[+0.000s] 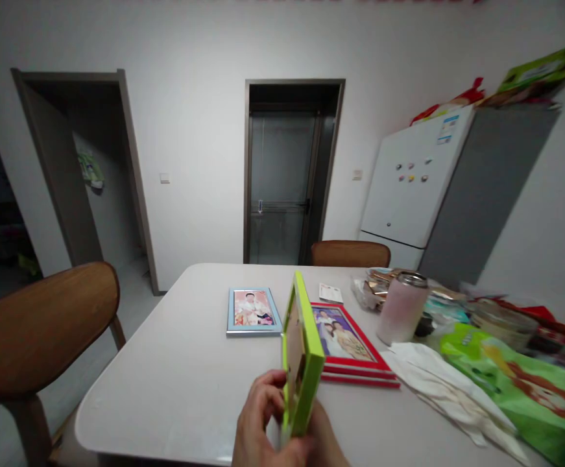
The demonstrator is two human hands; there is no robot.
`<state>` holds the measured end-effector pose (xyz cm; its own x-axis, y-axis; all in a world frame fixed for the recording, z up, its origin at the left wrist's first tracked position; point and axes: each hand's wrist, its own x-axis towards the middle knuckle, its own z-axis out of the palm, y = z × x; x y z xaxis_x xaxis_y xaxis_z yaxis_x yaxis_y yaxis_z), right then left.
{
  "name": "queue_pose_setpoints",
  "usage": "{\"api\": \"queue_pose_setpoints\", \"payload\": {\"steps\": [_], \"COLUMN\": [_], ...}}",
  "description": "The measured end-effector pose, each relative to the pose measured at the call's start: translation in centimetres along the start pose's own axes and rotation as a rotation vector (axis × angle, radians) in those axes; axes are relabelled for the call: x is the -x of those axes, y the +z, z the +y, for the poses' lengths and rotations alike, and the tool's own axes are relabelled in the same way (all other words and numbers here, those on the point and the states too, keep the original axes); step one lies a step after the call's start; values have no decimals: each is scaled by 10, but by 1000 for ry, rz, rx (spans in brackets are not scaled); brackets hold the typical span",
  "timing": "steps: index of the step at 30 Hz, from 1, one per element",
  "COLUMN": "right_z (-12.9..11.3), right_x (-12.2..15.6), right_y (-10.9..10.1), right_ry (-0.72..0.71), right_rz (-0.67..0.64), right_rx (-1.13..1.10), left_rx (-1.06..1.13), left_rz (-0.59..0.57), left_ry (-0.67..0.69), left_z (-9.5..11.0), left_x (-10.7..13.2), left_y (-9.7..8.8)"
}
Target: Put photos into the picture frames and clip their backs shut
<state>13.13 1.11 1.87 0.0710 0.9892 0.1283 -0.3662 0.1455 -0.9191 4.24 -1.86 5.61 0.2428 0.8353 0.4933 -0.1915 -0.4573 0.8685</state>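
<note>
A lime-green picture frame (pixel 311 350) stands on edge in front of me, turned so that its side and part of its brown back show. My left hand (pixel 260 415) grips its lower left side, fingers curled at the back. My right hand (pixel 324 434) holds the lower right, mostly hidden behind the frame. Beyond it lies a light blue picture frame (pixel 228 318) with a photo, flat on the table. To the right, partly covered by the green frame, is a stack of red picture frames (pixel 360 376), the top one showing a photo of people.
The white table (pixel 165 389) carries a pink tumbler (pixel 403 308), a white cloth (pixel 438 383), a green package (pixel 516 389) and a small white card (pixel 331 293). Wooden chairs stand at the left (pixel 43 324) and far side (pixel 350 253). A fridge (pixel 408 175) is behind, right.
</note>
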Motion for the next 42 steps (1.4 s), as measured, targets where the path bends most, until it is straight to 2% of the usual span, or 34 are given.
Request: {"api": "queue_pose_setpoints", "payload": {"steps": [2,4,6,8,11,14,17,20,23,25,27,30,32,33,35,38,42], "right_z": [-33,-65,-89,-103,-106,-98,-88,-82,-82,-83,-82,-69,-52,-42,-21,5,20], "right_x": [-14,-32,-53,-72,-96,-111,-119,-124,-124,-119,-108,-81,-60,-51,-35,-21,-13], "right_y": [-26,-60,-96,-129,-170,-197,-214,-224,-221,-206,-177,-119,-85,-73,-61,-62,-66], "right_ry": [-42,-61,1,2,5,16,20,24,11,-49,-147,-313,-431,-436,-412,-316,-224], "right_rz": [155,261,287,385,479,521,527,525,520,494,439,259,38,-16,-43,6,23], "right_rx": [-26,103,377,829,1057,1186,1298,1373,1419,1436,1443,1413,1307,1261,1186,1160,1092], "left_rx": [137,244,260,182,62,-89,-280,-480,-684,-821,-943,-1077,-1135,-1158,-1196,-1217,-1106], "left_rz": [35,42,47,39,2,-29,-81,-153,-190,-194,-213,-277,-311,-322,-333,-341,-528], "left_ry": [-42,-109,-220,-369,-472,-498,-499,-480,-422,-375,-348,-311,-271,-253,-232,-206,-93], "left_z": [10,15,7,-14,-56,-90,-107,-113,-114,-113,-110,-102,-91,-85,-71,-54,-52], "left_x": [-15,-34,-52,-68,-85,-92,-95,-100,-111,-120,-127,-124,-111,-100,-72,-24,21], "left_y": [9,17,26,36,53,67,74,69,43,18,-9,-39,-48,-51,-53,-53,-42]}}
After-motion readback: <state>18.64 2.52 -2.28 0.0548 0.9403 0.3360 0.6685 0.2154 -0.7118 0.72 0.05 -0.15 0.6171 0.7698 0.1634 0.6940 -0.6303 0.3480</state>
